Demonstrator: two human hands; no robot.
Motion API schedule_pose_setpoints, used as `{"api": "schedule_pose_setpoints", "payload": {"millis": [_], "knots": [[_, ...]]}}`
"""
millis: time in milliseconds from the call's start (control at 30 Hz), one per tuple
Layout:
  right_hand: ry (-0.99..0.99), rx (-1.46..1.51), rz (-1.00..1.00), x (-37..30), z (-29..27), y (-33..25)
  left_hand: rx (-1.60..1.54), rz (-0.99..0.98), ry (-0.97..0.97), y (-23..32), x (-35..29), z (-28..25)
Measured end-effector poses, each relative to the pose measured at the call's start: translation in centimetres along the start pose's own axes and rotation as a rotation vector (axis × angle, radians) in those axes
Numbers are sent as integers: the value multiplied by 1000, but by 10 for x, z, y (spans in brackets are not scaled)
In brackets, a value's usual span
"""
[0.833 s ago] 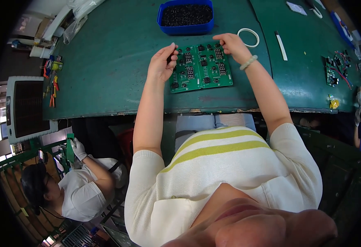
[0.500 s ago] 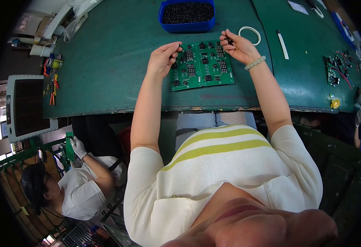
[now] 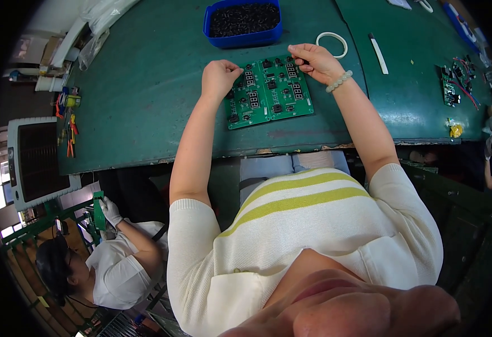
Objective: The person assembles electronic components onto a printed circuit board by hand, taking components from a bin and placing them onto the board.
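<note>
A green circuit board (image 3: 271, 98) with small displays and black parts lies flat on the green table (image 3: 145, 101). My left hand (image 3: 219, 77) rests curled on the board's left upper corner, fingers closed. At the board's top right edge my right hand (image 3: 313, 60), a bead bracelet on its wrist, pinches something small and dark between fingertips; what it is cannot be made out. Behind the board stands a blue tray (image 3: 243, 25) filled with small black parts.
A white ring (image 3: 332, 40) and a white strip (image 3: 378, 54) lie right of the tray. Another circuit board with coloured wires (image 3: 453, 84) sits far right. Small tools (image 3: 69, 121) lie at the left edge. Another person (image 3: 111, 264) in white works lower left.
My right hand has lifted from the board's right side up to its top right edge, fingers now pinched. My left hand has curled tighter at the board's left corner.
</note>
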State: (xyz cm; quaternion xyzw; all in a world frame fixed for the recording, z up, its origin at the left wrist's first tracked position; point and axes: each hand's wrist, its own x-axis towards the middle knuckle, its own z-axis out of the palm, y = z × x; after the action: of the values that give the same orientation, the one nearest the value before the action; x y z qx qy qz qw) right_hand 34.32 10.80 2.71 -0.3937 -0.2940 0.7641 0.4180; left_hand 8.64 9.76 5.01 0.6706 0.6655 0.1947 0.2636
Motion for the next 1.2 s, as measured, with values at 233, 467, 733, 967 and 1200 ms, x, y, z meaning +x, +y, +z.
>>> {"api": "schedule_pose_setpoints", "payload": {"millis": [233,467,733,967,1200], "knots": [[72,-202,-101,5,7,2,184,234,-45,-3,5,-5],[198,-1079,-305,6,30,11,226,290,-32,-5,-1,-2],[126,-1500,-574,7,27,18,138,298,-16,-11,1,-1],[-71,-1891,-636,12,38,3,274,270,-133,-1,8,-8],[-194,-1925,-413,22,43,-14,-1,147,-81,-5,6,-13]]}}
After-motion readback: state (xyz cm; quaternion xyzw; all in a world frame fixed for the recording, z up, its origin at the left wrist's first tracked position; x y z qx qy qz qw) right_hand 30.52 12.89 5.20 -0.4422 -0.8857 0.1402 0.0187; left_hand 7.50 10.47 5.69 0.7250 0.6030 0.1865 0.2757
